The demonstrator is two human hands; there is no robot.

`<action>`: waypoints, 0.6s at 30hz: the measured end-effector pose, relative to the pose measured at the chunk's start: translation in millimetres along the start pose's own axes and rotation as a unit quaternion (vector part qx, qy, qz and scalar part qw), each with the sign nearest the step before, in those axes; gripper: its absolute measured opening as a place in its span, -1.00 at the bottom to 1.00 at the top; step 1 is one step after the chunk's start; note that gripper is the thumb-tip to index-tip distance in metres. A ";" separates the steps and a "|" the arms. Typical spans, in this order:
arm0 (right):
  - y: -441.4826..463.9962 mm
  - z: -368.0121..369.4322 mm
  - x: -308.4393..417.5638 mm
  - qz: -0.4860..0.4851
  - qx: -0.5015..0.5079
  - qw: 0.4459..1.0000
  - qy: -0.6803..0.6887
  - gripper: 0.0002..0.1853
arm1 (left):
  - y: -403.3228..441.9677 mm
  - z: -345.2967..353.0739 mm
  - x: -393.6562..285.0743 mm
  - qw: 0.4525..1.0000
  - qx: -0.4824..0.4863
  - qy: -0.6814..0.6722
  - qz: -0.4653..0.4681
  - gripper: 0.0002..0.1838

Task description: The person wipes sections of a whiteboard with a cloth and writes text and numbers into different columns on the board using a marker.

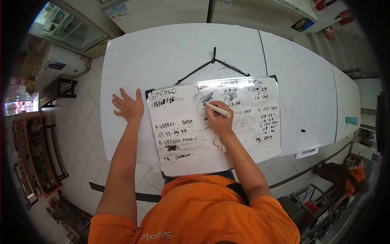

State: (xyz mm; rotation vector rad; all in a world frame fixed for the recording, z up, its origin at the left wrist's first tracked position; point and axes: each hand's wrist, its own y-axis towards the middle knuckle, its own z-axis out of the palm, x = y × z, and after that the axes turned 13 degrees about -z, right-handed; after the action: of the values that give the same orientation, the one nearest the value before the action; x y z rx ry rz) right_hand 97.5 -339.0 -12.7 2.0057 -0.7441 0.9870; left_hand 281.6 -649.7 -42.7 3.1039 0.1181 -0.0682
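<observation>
A whiteboard (pixel 178 112) with black handwriting lies flat on the white table in front of me, a black cord tied to its top corners. My right hand (pixel 220 122) grips a white marker (pixel 219 110), its tip end near the upper middle of the board beside smudged writing. Beneath my right wrist, a crumpled pale cloth or tissue (pixel 219 144) rests on the board. My left hand (pixel 128 106) lies flat on the table to the left of the board, fingers spread, holding nothing.
A small black cap-like piece (pixel 303 131) lies on the table (pixel 290 101) right of the board. Farther right stands a turquoise cup (pixel 352 120). White freezers (pixel 162 16) line the table's far side. A person in orange (pixel 353 179) is at the lower right.
</observation>
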 end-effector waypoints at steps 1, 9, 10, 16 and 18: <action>-0.1 -0.3 1.0 -0.002 0.001 1.000 0.006 -0.86 | -0.4 -0.7 -0.6 1.000 0.000 0.000 0.000 0.00; -4.7 0.4 -11.2 0.026 -0.019 0.999 0.037 -0.84 | -0.7 -0.8 -0.5 1.000 -0.003 0.003 0.002 0.00; -4.7 0.2 -10.4 0.042 -0.021 0.998 0.042 -0.84 | -0.2 -0.9 -0.8 1.000 -0.003 0.002 0.002 0.00; -3.1 -3.7 -9.4 0.033 -0.004 0.999 0.014 -0.84 | -0.6 -1.1 -1.0 1.000 -0.006 0.002 0.003 0.01; -3.2 -5.1 -8.1 0.037 0.004 0.999 0.023 -0.83 | -0.9 -1.6 -0.7 1.000 -0.006 0.001 0.003 0.01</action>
State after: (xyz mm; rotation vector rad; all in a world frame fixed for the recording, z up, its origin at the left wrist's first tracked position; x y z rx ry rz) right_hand 93.6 -331.8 -18.6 1.9680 -0.7952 1.0763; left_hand 280.8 -648.8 -41.0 3.0931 0.1097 -0.0644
